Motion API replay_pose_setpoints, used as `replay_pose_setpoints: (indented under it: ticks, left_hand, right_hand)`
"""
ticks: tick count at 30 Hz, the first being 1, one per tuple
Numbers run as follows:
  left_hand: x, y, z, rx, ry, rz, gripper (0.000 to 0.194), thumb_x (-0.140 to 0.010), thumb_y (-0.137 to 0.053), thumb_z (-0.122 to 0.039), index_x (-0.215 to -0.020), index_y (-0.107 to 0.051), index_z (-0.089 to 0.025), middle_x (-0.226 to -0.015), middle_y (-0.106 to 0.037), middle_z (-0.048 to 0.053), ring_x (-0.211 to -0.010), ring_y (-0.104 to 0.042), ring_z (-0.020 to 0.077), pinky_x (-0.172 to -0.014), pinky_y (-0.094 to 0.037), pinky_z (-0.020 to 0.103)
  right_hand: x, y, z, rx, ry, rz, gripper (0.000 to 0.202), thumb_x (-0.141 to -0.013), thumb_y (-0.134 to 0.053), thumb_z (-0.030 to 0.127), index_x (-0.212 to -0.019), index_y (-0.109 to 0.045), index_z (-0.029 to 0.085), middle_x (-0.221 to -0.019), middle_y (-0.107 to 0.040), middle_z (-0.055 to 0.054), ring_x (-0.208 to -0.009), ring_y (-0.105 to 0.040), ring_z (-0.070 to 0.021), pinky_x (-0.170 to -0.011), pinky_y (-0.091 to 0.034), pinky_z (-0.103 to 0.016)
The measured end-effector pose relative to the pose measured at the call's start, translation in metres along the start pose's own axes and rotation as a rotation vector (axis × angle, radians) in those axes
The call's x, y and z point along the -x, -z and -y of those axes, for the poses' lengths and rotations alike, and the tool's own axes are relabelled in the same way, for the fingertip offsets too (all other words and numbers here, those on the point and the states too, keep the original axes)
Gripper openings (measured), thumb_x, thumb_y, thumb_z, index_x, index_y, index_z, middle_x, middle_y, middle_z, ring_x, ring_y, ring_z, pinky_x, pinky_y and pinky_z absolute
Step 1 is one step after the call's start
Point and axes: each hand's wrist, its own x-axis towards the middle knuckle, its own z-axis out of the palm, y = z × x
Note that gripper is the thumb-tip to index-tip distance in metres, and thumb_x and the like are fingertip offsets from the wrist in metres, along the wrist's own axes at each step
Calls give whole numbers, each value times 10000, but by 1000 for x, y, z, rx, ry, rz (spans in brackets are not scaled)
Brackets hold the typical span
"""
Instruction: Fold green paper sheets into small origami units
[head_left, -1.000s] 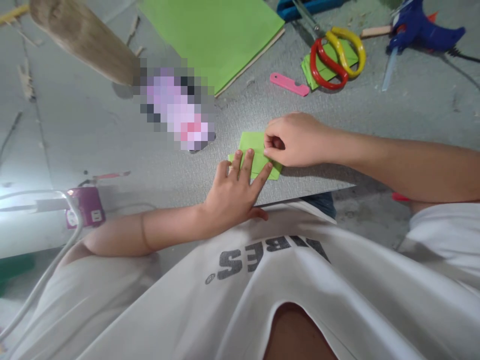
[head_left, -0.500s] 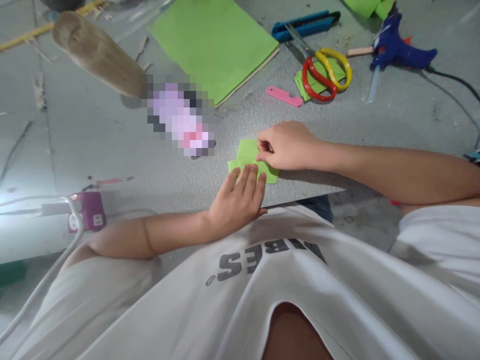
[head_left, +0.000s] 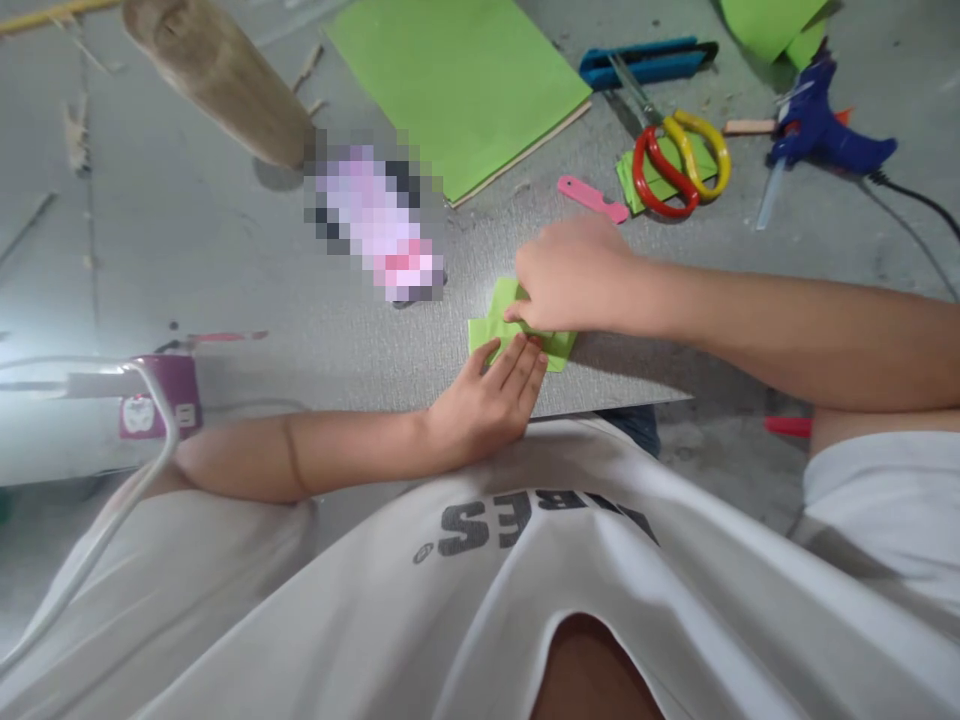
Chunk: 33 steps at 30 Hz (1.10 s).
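Observation:
A small folded piece of green paper [head_left: 504, 298] lies on the grey table near its front edge. My left hand [head_left: 484, 405] rests on the near part of the paper, its fingers stretched out and pressing it flat. Over the far right part of the paper is my right hand [head_left: 574, 275], its fingers curled in and its thumb tip touching the sheet. The back of the hand hides whatever is between those fingers.
Beyond my hands lie a large green sheet [head_left: 465, 90], a pink flat tool [head_left: 592, 198], scissors [head_left: 664, 170] on small green pieces, a blue cutter [head_left: 649, 65] and a corded blue glue gun [head_left: 825, 125]. A wooden cylinder [head_left: 225, 85] and a purple power socket [head_left: 161, 395] are at left.
My right hand has turned more knuckles-up over the paper. My left fingers have drawn closer together and sit nearer the right hand. The whole view has shifted slightly.

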Motion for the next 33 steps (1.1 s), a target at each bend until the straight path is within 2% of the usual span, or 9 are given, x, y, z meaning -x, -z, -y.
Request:
replay_pose_setpoints:
  ticks: [5,9,15,19,22,25,27,30,33]
  left_hand:
    - [0,-1,1,40,12,38,473,-1253,-557,-102,-1673,-748,2,-1694,-811,339,-1607,-841,445,-1210,-765,582]
    - [-1,2,2,5,-10,-14,396,-1276,-563,-193,-1537,-808,-26,-1623,-861,331,-1531,-881,434,-1181,-773,562]
    - [-4,6,0,72,-89,-208,203,-1255,-685,-193,-1347,-849,-115,-1061,-917,117,-1026,-931,307,-730,-712,370]
    - [-6,12,2,79,-132,-222,200,-1204,-703,-87,-1077,-813,-194,-940,-839,36,-872,-845,223,-665,-650,323]
    - [-5,14,13,224,-125,-197,238,-1188,-692,-92,-1010,-778,-225,-913,-812,26,-786,-792,204,-600,-590,323]
    - [-8,12,29,395,32,-296,177,-1184,-667,-171,-1137,-817,-251,-1002,-870,33,-798,-811,189,-666,-641,318]
    - [-14,9,38,524,251,-474,164,-1158,-679,-203,-1144,-829,-270,-992,-878,29,-805,-818,186,-719,-669,323]
    - [-25,4,47,744,607,-723,116,-1122,-785,-300,-1008,-772,-280,-878,-816,29,-760,-771,201,-692,-652,345]
    - [-32,-5,49,928,874,-818,292,-1072,-871,-452,-973,-651,-288,-830,-734,-6,-697,-704,170,-605,-587,291]
  right_hand:
    - [-23,9,13,-26,42,-7,397,-1140,-866,529,-1292,-968,177,-1155,-960,-216,-1178,-888,-432,-875,-557,-438]
    - [-35,4,6,-183,68,-93,368,-1081,-929,588,-1112,-967,224,-992,-918,-152,-1088,-863,-400,-883,-550,-455]
    - [-16,5,-43,-451,-27,-310,457,-1206,-766,537,-859,-803,242,-854,-773,-78,-885,-706,-266,-871,-526,-448]
    - [-4,-11,-84,-553,0,-387,502,-1143,-750,748,-874,-840,333,-896,-799,-75,-1052,-766,-354,-973,-656,-538]
    - [-5,-29,-108,-658,49,-409,549,-1059,-819,841,-825,-812,345,-836,-765,-58,-935,-719,-320,-950,-666,-555]
    - [-8,-46,-123,-855,160,-376,599,-1067,-802,850,-873,-818,283,-838,-768,-17,-836,-706,-198,-892,-587,-464]
    - [-9,-53,-125,-1037,255,-310,758,-1027,-748,995,-963,-856,247,-920,-839,-30,-883,-771,-171,-888,-570,-425]
    - [-9,-60,-115,-1293,385,-222,1026,-743,-833,1219,-1059,-876,244,-1151,-936,-100,-1045,-854,-245,-928,-641,-392]
    - [-6,-65,-91,-1455,587,-92,1039,-611,-1005,1153,-1089,-843,245,-1259,-942,-114,-1184,-871,-278,-1004,-672,-366]
